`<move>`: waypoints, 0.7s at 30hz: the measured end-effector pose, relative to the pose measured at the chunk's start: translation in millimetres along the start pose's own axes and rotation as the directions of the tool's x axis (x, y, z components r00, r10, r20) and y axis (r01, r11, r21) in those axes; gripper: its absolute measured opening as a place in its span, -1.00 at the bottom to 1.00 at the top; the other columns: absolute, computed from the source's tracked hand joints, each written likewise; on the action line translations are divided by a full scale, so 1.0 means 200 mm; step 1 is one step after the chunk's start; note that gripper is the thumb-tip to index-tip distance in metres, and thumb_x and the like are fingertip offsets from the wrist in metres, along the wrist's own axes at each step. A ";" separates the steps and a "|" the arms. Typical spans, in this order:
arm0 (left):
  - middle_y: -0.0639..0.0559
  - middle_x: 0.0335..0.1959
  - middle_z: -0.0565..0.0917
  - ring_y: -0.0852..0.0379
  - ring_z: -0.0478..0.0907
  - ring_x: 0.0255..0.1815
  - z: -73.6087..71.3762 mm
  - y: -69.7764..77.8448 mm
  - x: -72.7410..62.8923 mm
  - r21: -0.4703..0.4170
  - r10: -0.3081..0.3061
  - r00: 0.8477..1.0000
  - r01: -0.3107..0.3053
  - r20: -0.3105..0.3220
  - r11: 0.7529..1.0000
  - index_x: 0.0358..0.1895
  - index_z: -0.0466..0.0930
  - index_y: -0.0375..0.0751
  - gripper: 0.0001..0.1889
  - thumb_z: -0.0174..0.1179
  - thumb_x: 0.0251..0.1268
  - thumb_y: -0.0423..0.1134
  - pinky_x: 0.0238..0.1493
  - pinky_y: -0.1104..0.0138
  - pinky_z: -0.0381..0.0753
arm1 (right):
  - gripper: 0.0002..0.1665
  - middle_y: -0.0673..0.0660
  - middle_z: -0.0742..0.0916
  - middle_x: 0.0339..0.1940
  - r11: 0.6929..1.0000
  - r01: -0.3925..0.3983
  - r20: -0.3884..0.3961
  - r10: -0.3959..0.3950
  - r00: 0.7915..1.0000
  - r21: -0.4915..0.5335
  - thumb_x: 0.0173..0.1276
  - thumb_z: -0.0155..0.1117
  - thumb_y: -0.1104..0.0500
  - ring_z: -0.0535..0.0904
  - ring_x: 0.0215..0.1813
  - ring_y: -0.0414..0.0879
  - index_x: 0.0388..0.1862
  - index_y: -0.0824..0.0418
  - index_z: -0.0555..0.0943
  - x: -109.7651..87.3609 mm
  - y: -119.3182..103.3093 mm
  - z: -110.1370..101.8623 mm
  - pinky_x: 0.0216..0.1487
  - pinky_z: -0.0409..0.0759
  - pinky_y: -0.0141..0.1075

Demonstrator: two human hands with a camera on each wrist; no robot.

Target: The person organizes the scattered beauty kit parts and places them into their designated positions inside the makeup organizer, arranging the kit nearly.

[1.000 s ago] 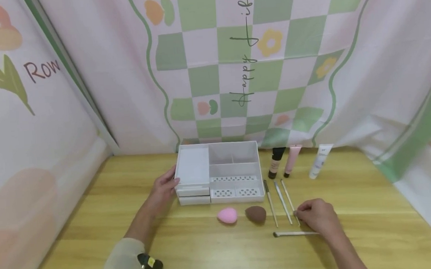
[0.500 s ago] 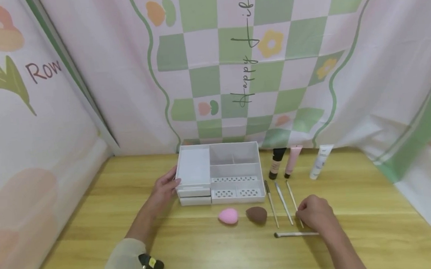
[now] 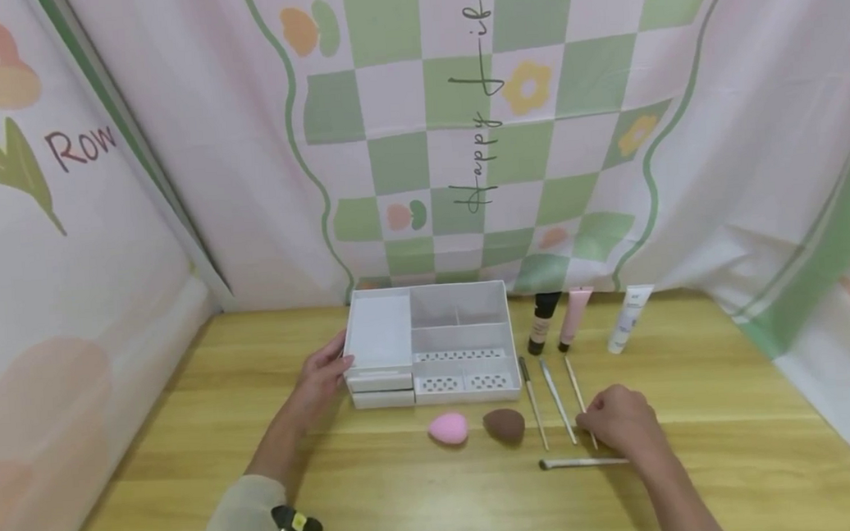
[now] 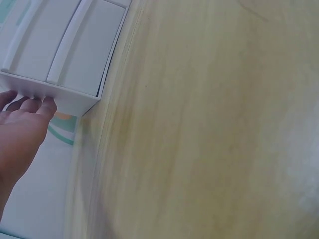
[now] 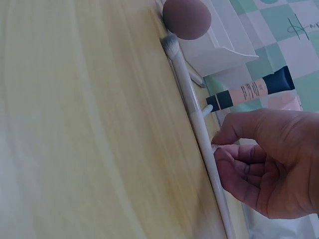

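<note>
Four o'clock from the organizer (image 3: 379, 328), our right grip (image 3: 623, 421) pinches a slim brush (image 3: 576, 384) we probably align; next needs gentle release.

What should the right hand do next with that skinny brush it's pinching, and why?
Maybe lift the skinny brush gently: the right hand pinches it near its lower end, while the left hand rests against the side of the white organizer, whose holed compartments show no brushes.

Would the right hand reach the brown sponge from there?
Probably yes: only flat-lying brushes are between the right hand and the brown sponge, though that hand pinches another brush.
</note>
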State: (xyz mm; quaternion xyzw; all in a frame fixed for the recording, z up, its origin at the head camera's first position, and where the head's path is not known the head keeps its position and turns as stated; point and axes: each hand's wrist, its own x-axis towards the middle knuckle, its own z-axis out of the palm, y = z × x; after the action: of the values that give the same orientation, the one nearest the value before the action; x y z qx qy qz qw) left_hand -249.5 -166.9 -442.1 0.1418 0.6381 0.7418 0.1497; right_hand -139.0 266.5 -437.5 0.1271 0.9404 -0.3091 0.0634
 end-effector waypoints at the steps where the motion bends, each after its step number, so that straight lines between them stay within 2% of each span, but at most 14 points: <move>1: -0.18 0.71 -0.18 -0.19 -0.14 0.72 0.00 0.00 0.00 0.000 -0.002 1.000 0.002 0.000 1.000 0.62 -0.17 -0.34 -0.31 -0.12 0.54 -0.38 0.44 0.54 0.39 | -0.82 0.03 0.67 -0.63 1.000 0.005 -0.005 -0.005 1.000 0.004 0.16 0.36 0.15 0.48 -0.54 -0.14 -0.52 0.25 0.69 0.00 0.01 0.00 -0.50 0.46 -0.36; 7: -0.24 0.70 -0.11 -0.22 -0.09 0.70 0.00 0.00 -0.01 -0.010 0.017 1.000 -0.017 -0.024 1.000 0.62 -0.15 -0.35 -0.30 -0.11 0.50 -0.39 0.38 0.58 0.47 | -0.75 0.00 0.77 -0.55 0.998 0.037 -0.002 -0.037 0.999 0.058 0.17 0.37 0.17 0.56 -0.47 -0.15 -0.27 0.33 0.78 0.03 0.05 -0.02 -0.45 0.52 -0.36; 14: -0.25 0.69 -0.10 -0.20 -0.09 0.70 0.03 -0.03 0.01 -0.040 0.031 0.998 -0.033 -0.055 0.999 0.61 -0.12 -0.39 -0.31 -0.11 0.47 -0.44 0.33 0.62 0.49 | -0.69 0.02 0.78 -0.50 0.982 -0.017 0.064 0.005 0.998 0.189 0.23 0.34 0.21 0.65 -0.42 -0.19 -0.15 0.44 0.72 0.02 0.09 -0.05 -0.40 0.71 -0.42; 21: -0.27 0.69 -0.10 -0.20 -0.12 0.72 0.03 -0.01 0.01 -0.033 0.036 0.996 -0.039 -0.079 0.999 0.61 -0.12 -0.40 -0.31 -0.13 0.48 -0.46 0.33 0.65 0.46 | -0.59 0.06 0.79 -0.38 0.952 -0.010 0.102 -0.022 0.995 0.305 0.27 0.32 0.24 0.67 -0.34 -0.19 0.01 0.52 0.64 0.01 0.06 -0.09 -0.31 0.77 -0.41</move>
State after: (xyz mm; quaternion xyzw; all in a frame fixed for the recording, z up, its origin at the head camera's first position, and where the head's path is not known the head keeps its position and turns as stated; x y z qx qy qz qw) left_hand -247.6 -159.9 -443.4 0.1221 0.6276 0.7605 0.1131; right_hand -137.7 287.8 -429.8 0.1163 0.8770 -0.4572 0.0912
